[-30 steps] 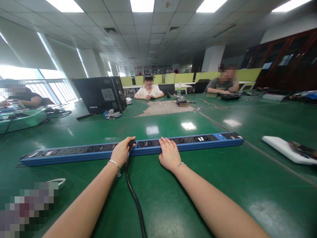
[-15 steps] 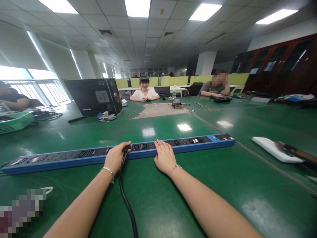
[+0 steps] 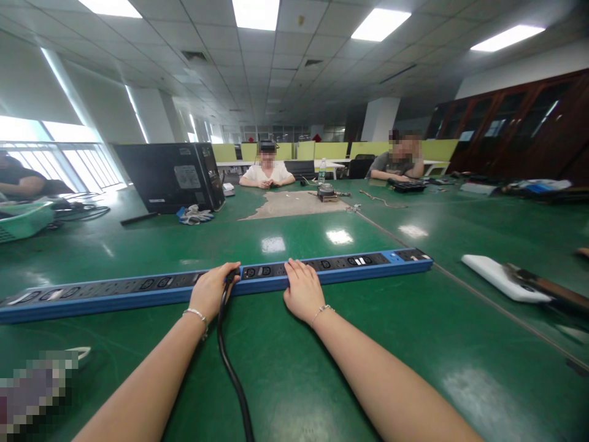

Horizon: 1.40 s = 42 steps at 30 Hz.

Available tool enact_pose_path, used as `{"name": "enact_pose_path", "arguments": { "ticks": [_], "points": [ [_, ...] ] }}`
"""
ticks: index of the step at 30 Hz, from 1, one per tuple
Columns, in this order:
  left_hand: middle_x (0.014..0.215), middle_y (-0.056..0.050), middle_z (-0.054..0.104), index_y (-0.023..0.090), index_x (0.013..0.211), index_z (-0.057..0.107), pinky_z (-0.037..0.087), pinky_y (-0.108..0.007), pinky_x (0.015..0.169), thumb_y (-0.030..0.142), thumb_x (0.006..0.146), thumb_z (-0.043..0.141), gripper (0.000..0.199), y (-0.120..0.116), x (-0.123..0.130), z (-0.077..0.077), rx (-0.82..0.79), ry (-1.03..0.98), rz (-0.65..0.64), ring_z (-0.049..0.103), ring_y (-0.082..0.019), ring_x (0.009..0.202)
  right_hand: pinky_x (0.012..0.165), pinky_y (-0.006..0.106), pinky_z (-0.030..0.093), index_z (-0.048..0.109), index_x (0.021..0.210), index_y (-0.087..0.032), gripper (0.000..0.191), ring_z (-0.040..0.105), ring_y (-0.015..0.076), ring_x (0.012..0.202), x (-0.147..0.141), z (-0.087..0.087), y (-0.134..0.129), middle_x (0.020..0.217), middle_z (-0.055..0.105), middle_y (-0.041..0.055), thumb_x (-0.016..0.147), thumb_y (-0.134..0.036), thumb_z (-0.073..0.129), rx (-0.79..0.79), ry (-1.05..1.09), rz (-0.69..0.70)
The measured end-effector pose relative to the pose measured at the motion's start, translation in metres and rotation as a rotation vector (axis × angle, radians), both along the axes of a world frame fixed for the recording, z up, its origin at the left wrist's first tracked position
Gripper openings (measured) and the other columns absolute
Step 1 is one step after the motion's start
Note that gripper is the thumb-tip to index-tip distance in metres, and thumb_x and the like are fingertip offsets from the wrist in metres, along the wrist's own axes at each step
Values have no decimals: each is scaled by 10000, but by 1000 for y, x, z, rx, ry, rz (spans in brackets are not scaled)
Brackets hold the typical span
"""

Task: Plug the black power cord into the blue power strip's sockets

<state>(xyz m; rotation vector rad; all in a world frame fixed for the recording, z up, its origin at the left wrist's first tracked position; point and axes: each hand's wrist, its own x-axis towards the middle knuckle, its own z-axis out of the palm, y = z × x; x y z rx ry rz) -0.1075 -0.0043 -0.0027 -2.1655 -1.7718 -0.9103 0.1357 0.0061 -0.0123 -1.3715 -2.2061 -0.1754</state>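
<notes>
A long blue power strip (image 3: 271, 284) with black sockets along its top lies across the green table in front of me. My left hand (image 3: 208, 293) is closed around the plug (image 3: 230, 275) of a black power cord (image 3: 234, 376), at a socket left of the strip's middle. Fingers partly cover the plug, so how deep it sits cannot be seen. The cord runs down toward me between my arms. To the right, my right hand (image 3: 304, 292) grips the strip, its fingers over the top and its thumb along the near side.
At right lies a white block-shaped object (image 3: 501, 277) with a brown and black piece on it. A pixelated item (image 3: 32, 393) is at lower left. Farther back stand a black computer case (image 3: 170, 178), gloves (image 3: 196, 215) and a green basket (image 3: 27, 222). Other people sit around the table.
The whole view has shifted slightly to the left. Both hands keep nearly the same places on the strip, and the left still holds the plug.
</notes>
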Motion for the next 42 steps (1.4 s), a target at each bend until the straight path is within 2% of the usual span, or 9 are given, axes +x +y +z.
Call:
{"name": "enact_pose_path", "arguments": {
  "ticks": [2,5,7,13,15,20,25,35,42],
  "points": [
    [937,-46,691,240,1089,582,485,-303,772,398,830,475,322,-2,3,2,22,-97,22,647,-203,851,1081,365,172,437,1318,-115,576,329,216,1282,0,0,1,1396,420,84,750,-206,444,0,-5,0],
    [869,-31,681,224,1114,556,487,-289,698,390,813,495,349,-7,2,14,112,-343,190,641,-183,744,1079,364,175,436,1317,-118,575,327,211,1282,1,0,1,1393,424,87,748,-197,448,-2,-15,-2],
    [900,-30,672,226,1121,550,482,-289,713,383,803,511,356,-11,-7,26,164,-438,282,633,-176,762,1078,364,177,437,1316,-115,570,327,210,1282,1,0,1,1393,424,87,751,-189,445,2,-22,-4],
    [968,-35,655,236,1130,576,475,-320,801,401,773,535,396,-25,-77,47,270,-551,463,605,-182,846,1076,374,179,431,1317,-110,571,327,213,1280,1,-2,3,1394,420,94,751,-185,449,9,-30,-4],
    [952,-40,663,233,1108,598,480,-339,799,414,754,546,401,-29,-98,48,197,-504,466,608,-196,847,1075,375,177,432,1316,-109,571,325,215,1282,1,-3,3,1395,420,94,751,-183,449,12,-27,-8],
    [955,-85,681,191,1094,597,481,-360,808,427,729,528,441,-30,-118,46,-89,-263,288,632,-235,871,1066,374,187,440,1309,-99,571,334,224,1273,1,-2,3,1389,428,100,746,-189,455,17,-32,-4],
    [963,-92,686,187,1088,572,486,-348,809,499,741,472,477,-23,-115,36,-196,-178,171,642,-239,895,1067,371,184,444,1306,-98,565,339,222,1270,1,-2,3,1385,433,92,749,-190,451,30,-28,-2],
    [981,-63,695,248,1130,549,496,-315,760,475,797,434,419,-20,-105,23,-231,-43,222,657,-227,887,1071,373,182,437,1315,-105,571,330,223,1276,1,-2,2,1388,429,95,751,-194,452,11,-19,-1],
    [1006,-56,687,271,1133,560,490,-333,756,453,795,454,398,-26,-97,7,-119,-149,318,653,-247,876,1070,370,196,444,1314,-127,561,337,215,1273,1,0,1,1388,433,80,758,-203,452,-8,-19,-9]
  ]
}}
